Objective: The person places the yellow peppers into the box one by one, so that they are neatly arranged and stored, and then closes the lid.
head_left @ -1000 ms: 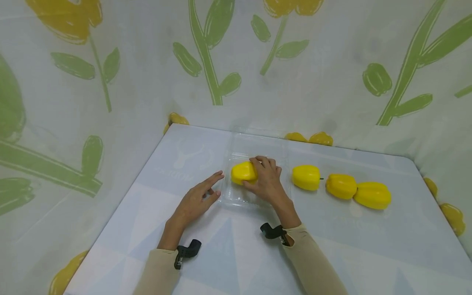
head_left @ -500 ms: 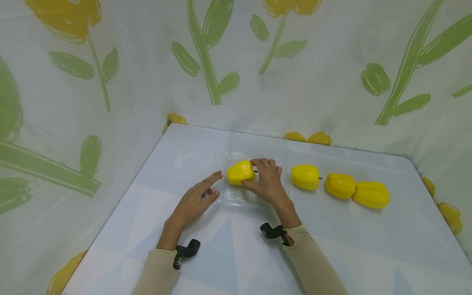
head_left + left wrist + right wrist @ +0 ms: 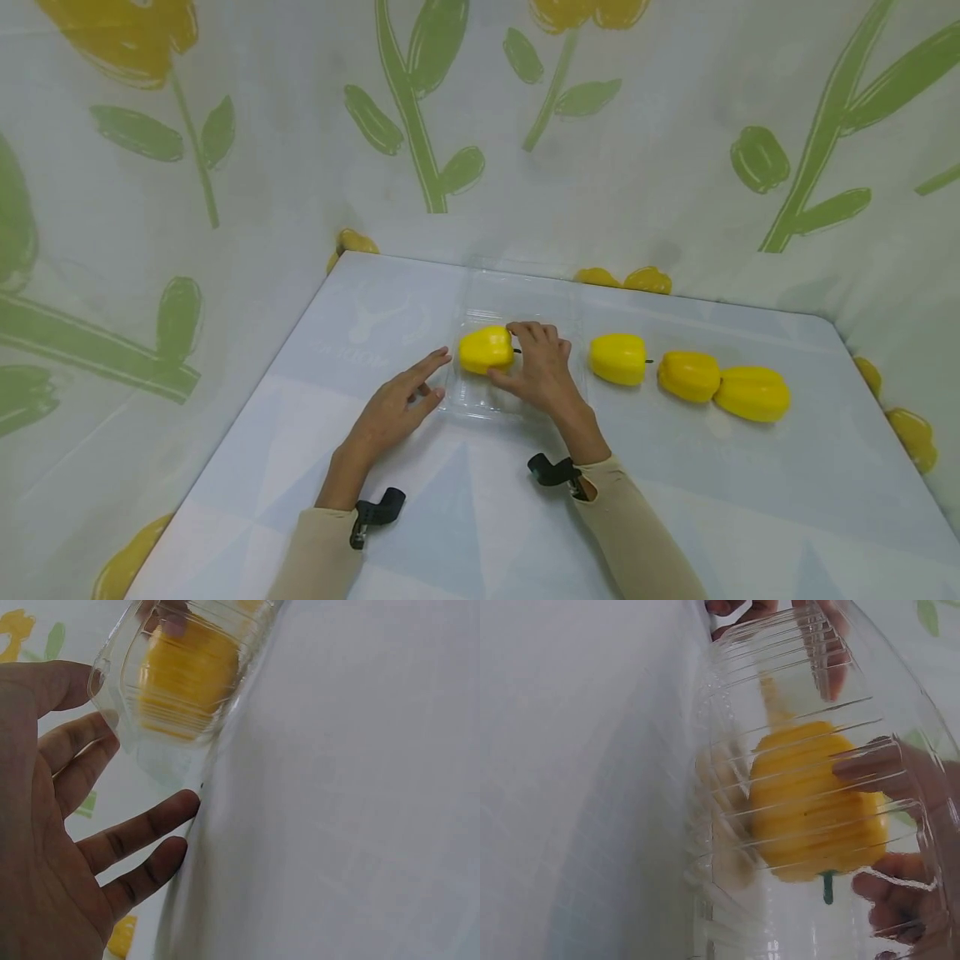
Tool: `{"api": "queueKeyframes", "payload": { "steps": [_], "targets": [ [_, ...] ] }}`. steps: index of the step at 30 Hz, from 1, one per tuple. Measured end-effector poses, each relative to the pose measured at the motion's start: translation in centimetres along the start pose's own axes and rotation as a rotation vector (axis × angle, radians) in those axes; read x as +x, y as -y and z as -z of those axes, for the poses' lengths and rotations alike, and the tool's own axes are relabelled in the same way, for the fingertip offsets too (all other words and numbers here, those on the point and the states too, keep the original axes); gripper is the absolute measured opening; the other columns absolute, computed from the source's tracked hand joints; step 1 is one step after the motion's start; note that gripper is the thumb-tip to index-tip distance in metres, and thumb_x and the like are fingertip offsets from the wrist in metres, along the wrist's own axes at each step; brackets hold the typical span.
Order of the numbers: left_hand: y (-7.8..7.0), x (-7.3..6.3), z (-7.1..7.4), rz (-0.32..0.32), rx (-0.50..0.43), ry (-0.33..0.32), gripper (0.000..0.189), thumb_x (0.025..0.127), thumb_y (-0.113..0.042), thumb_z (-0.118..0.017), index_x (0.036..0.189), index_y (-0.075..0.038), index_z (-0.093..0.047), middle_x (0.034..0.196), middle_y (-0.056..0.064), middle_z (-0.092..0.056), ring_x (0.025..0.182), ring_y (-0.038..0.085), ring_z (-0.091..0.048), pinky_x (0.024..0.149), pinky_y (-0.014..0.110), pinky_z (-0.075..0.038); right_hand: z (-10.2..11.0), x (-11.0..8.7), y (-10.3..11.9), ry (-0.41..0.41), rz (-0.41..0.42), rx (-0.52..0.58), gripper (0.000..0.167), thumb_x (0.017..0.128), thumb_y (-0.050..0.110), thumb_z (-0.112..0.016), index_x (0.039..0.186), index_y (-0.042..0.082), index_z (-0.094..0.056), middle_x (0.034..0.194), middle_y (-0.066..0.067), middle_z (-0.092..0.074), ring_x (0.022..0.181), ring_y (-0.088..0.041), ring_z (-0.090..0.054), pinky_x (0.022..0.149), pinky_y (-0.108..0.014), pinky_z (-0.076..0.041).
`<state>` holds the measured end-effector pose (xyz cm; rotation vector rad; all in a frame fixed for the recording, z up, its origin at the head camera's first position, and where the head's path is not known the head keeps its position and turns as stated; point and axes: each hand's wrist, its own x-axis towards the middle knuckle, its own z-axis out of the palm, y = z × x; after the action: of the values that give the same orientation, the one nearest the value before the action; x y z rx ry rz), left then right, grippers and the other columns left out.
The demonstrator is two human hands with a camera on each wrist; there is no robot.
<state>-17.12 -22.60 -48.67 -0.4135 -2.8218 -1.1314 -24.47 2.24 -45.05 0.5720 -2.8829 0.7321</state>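
Observation:
A yellow bell pepper [image 3: 486, 350] with a dark stem lies in the left half of a clear plastic clamshell box [image 3: 480, 404], whose lid lies folded back. My right hand [image 3: 542, 367] is over the box, its thumb and index fingertips at the pepper's stem end and the stem between them; whether they touch it is hard to tell. Through the clear wall, the right wrist view shows that pepper [image 3: 814, 802] and the fingers beside it. My left hand [image 3: 397, 408] has its fingers spread at the box's left edge; in the left wrist view its thumb and a fingertip meet the rim.
To the right of the box lie more yellow bell peppers in a row: one by itself [image 3: 618, 359], then a second [image 3: 688, 376] touching a third [image 3: 752, 393]. A flower-printed cloth [image 3: 645, 167] rises behind the pale table [image 3: 675, 500].
The pepper in the box has shifted left and turned, out from between the right hand's fingers, so its stem now shows. Both hands have barely moved.

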Motion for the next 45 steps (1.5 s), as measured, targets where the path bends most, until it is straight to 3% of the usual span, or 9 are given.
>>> {"api": "queueKeyframes", "payload": {
  "steps": [7,17,25,45],
  "targets": [
    [0.1,0.0,0.0,-0.007,-0.008,0.003,0.054,0.103,-0.039,-0.056,0.154,-0.036,-0.039,0.158,-0.022,-0.030,0.095,0.011,-0.058,0.085,0.041,-0.050,1.2,-0.3,-0.4,0.004,0.009,0.035,0.078,0.081,0.048,-0.080,0.143,0.010,-0.050,0.146,-0.010,-0.046,0.129,-0.032,-0.035,0.099,-0.052,-0.027],
    [0.0,-0.1,0.0,-0.026,-0.006,0.001,0.054,0.103,-0.036,-0.057,0.154,-0.031,-0.040,0.158,-0.019,-0.032,0.095,0.011,-0.057,0.086,0.041,-0.050,3.4,-1.1,-1.5,-0.080,0.015,0.077,0.071,0.083,0.041,-0.081,0.142,0.012,-0.052,0.146,-0.009,-0.047,0.127,-0.031,-0.036,0.096,-0.051,-0.029],
    [0.0,-0.2,0.1,-0.058,0.017,-0.016,0.053,0.102,-0.031,-0.059,0.153,-0.029,-0.043,0.158,-0.017,-0.034,0.095,0.009,-0.057,0.085,0.040,-0.049,4.3,-1.5,-2.1,-0.090,0.026,0.086,0.067,0.085,0.040,-0.080,0.141,0.013,-0.053,0.146,-0.008,-0.047,0.128,-0.030,-0.036,0.098,-0.051,-0.029],
    [0.1,-0.1,-0.2,-0.051,0.002,0.006,0.054,0.103,-0.034,-0.057,0.154,-0.035,-0.039,0.159,-0.019,-0.029,0.098,0.010,-0.056,0.086,0.041,-0.048,7.7,-3.1,-6.1,-0.200,-0.009,0.053,0.062,0.085,0.036,-0.081,0.136,0.010,-0.057,0.141,-0.012,-0.052,0.126,-0.033,-0.037,0.094,-0.053,-0.029]
  ]
}}
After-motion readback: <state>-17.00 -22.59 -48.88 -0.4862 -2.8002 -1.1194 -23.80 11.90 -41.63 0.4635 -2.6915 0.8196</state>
